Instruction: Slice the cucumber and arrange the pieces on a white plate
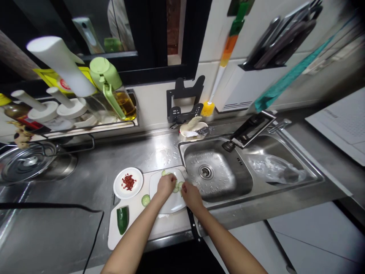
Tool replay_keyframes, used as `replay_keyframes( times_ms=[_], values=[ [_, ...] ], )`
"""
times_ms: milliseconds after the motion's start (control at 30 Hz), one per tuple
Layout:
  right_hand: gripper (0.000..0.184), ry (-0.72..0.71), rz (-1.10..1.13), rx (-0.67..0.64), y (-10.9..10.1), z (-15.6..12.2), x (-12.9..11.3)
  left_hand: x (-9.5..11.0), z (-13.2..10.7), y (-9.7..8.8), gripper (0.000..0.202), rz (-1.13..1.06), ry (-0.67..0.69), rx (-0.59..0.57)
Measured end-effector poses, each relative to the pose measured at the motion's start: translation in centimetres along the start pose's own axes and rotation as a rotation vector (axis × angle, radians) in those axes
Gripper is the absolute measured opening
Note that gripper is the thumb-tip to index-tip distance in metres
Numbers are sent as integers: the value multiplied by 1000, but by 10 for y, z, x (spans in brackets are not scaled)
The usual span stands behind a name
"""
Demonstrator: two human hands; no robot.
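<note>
Both hands are over a white plate (168,208) that rests on a white cutting board (134,232). Thin cucumber slices (176,189) lie on the plate between my hands. My left hand (165,186) is closed, fingertips pinched together; what they hold, if anything, is hidden. Pinched at the edge of a pale green slice is my right hand (192,197). A loose cucumber slice (145,200) sits on the board left of the plate, and a cut cucumber piece (122,220) lies farther left. Below my right wrist a black knife handle (194,226) juts over the counter edge.
A small white plate of chopped red pieces (129,182) overlaps the board's upper left. To the right is a steel sink (234,182) with a black faucet (242,129). Bottles and jars fill a wall rack (114,125); a lidded pot (61,167) stands left.
</note>
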State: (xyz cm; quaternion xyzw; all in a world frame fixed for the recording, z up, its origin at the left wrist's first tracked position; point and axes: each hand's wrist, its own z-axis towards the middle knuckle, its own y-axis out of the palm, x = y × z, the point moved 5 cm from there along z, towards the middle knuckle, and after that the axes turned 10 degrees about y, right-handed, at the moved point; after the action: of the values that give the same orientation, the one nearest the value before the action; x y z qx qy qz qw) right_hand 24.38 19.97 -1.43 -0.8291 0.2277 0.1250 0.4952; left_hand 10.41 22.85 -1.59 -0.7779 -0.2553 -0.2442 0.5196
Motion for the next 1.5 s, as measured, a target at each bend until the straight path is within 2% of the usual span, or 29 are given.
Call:
replay_keyframes(
  times_ms=[233,400,467,600,667,833,1133,1300,1400,1500],
  values=[
    [10,-28,-97,30,2,-3,-5,7,-5,0,17,117,-18,11],
    [13,-97,-119,47,0,-10,-3,10,-12,-3,19,185,43,38],
    [14,-172,-124,59,-1,-16,0,10,-16,-3,21,216,75,0],
    [17,-441,-183,158,0,-31,2,8,-25,2,24,268,141,-70],
    [18,-495,-219,199,3,-36,4,6,-27,5,24,271,149,-84],
    [21,-476,-288,209,9,-39,7,2,-26,14,25,277,166,-84],
    [26,-464,-345,213,13,-42,4,0,-26,18,28,284,202,-71],
    [26,-468,-298,236,10,-43,5,1,-30,13,28,256,233,-8],
    [25,-475,-231,254,7,-45,7,0,-42,2,25,196,279,101],
    [23,-483,-169,272,5,-51,9,-12,-62,-14,23,124,285,240]
  ],
)
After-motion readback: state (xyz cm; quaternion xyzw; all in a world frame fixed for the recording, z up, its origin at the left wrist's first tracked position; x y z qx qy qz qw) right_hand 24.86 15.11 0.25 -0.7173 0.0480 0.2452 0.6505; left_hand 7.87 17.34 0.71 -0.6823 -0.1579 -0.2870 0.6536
